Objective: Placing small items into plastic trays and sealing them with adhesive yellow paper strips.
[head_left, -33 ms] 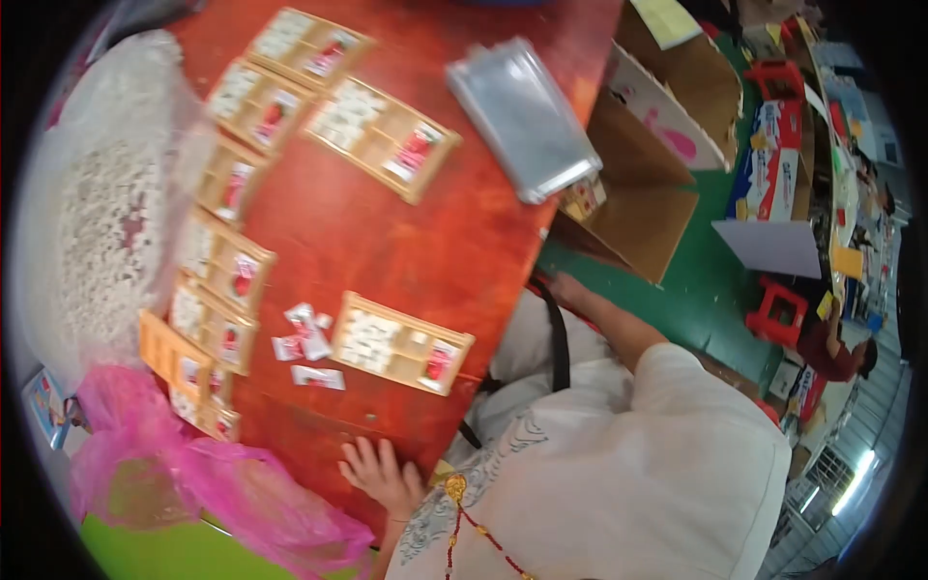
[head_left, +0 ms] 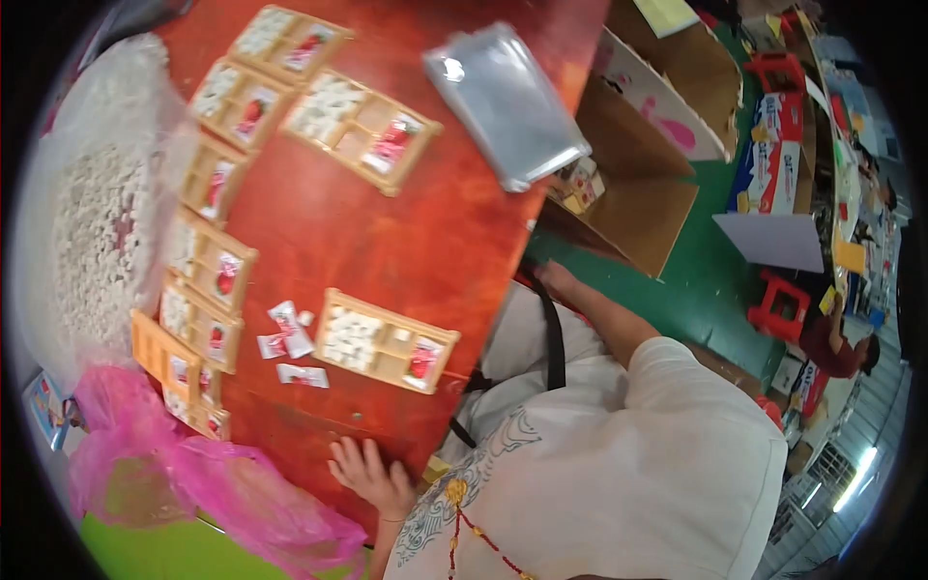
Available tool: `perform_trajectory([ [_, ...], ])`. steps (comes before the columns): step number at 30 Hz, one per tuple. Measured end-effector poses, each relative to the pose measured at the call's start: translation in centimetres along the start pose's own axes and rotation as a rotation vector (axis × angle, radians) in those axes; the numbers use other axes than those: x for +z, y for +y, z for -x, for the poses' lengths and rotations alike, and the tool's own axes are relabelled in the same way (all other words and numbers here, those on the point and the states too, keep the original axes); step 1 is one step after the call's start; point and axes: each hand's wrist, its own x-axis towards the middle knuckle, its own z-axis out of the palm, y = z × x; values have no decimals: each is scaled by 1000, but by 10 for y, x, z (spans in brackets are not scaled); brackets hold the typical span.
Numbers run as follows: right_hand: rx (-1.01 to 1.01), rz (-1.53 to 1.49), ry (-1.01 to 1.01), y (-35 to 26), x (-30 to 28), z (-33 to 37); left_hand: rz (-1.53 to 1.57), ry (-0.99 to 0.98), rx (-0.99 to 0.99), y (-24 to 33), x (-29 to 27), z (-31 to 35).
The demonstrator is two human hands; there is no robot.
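Observation:
My left hand (head_left: pixel 372 478) lies on the red table (head_left: pixel 387 256), fingers spread, holding nothing. Beyond it are several loose red-and-white sachets (head_left: pixel 303 376) and a yellowish compartment tray (head_left: pixel 440 337) containing small white pieces and a sachet. A similar tray (head_left: pixel 433 135) sits farther off, and several more (head_left: pixel 242 253) form a column along the left. My right hand (head_left: pixel 551 280) hangs beside the table's right edge, near a dark strap (head_left: pixel 557 338); its fingers are too unclear to read.
A large clear bag of white pieces (head_left: pixel 101 208) covers the left side, with a pink plastic bag (head_left: pixel 251 498) nearer. Clear plastic sleeves (head_left: pixel 507 106) are stacked at the far right of the table. Open cardboard boxes (head_left: pixel 628 184) and a red stool (head_left: pixel 776 300) stand beyond; another person (head_left: pixel 836 343) is at far right.
The table and its trays have shifted slightly left in the picture, and the view is sharper. My left hand stays spread on the table; nothing has been picked up.

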Motion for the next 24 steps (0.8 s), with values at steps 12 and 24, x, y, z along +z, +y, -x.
perform_trajectory([
  [12, -104, 88, 46, -64, 7, -91, -46, 156, -401, 64, 25, -26],
  [24, -137, -50, 84, -125, -40, -190, 7, 112, -457, 74, 27, -33],
])
